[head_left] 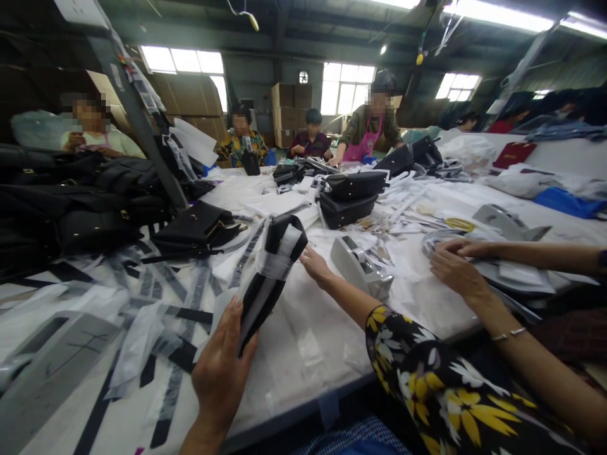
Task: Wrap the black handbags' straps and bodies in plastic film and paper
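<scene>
Head view: above the table (303, 354), the black bundle (262, 294) looks light and pliable. The left hand (220, 360) grips its lower end; the right hand (317, 265) is beside its top, hold unclear. Grasp the sides; the wrap (274, 264) may be slippery.

Blk strap (260, 296) – folded, wht-wrapped, tilted.

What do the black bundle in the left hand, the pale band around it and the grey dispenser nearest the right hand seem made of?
Black bundle: probably leather or imitation leather, smooth with a soft sheen; I can't tell which.
Pale band: likely thin plastic or foam sheet, whitish and bending closely round.
Grey dispenser: apparently hard moulded plastic, rigid and evenly coloured.
</scene>
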`<state>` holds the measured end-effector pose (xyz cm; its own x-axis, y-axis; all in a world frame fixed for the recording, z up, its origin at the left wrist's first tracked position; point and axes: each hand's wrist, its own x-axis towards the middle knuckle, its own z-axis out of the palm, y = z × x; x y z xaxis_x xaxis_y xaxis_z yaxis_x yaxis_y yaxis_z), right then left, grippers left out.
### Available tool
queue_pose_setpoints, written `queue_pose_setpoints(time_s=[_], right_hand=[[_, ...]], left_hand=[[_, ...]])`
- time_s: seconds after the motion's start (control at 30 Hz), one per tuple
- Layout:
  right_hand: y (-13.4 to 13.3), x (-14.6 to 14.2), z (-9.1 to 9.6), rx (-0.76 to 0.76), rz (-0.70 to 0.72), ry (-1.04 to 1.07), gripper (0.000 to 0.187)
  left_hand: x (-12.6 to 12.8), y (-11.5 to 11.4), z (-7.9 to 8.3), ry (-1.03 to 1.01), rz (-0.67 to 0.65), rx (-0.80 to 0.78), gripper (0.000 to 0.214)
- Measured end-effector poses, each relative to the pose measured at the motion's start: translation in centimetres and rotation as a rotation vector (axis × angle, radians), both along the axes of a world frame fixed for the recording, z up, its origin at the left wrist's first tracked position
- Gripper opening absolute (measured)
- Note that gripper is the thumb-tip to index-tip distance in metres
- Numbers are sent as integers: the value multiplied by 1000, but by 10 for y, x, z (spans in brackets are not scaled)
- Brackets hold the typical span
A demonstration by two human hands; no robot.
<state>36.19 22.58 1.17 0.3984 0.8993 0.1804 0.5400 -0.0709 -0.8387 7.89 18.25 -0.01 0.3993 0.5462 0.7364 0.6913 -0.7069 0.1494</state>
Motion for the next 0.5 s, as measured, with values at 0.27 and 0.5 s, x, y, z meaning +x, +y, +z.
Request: queue_pose_setpoints(time_s=[0.27,0.5], right_hand=[[-123,-63,-49,-40,468,-528,66],[-149,-75,-18,462,583,-598,35]], left_hand=[[9,6,-6,48,-124,113,76],[16,-14,4,144,-202,267,63]])
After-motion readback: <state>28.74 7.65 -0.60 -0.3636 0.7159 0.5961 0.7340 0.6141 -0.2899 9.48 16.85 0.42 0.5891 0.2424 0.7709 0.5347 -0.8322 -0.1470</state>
